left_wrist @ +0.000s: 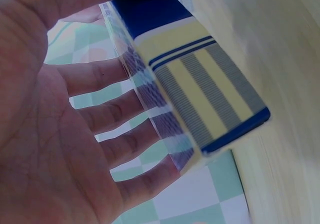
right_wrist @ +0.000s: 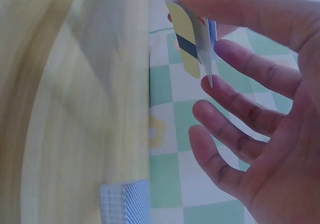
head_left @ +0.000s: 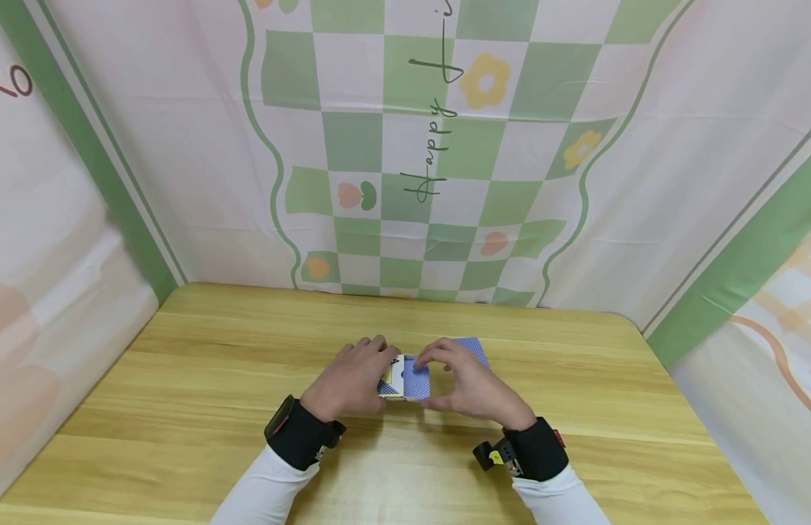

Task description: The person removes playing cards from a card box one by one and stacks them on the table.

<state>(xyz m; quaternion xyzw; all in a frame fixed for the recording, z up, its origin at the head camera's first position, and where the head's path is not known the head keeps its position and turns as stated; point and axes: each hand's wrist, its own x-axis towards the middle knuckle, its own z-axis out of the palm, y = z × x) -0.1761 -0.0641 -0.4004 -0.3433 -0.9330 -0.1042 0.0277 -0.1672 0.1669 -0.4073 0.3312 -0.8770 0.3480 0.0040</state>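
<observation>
My left hand grips a playing card box from its left end, thumb on the near side and fingers along the far side. The box has a cream and grey striped edge with dark blue bands. A blue-patterned panel shows at its right end. There my right hand holds the box end between curled thumb and fingers. Close up in the right wrist view, the thumb lies on a cream flap, which stands open, and the other fingers spread loosely behind it.
A stack of blue-backed cards lies on the wooden table just behind my right hand. Beyond the table's far edge hangs a green and white checked cloth, with more pale cloth at both sides.
</observation>
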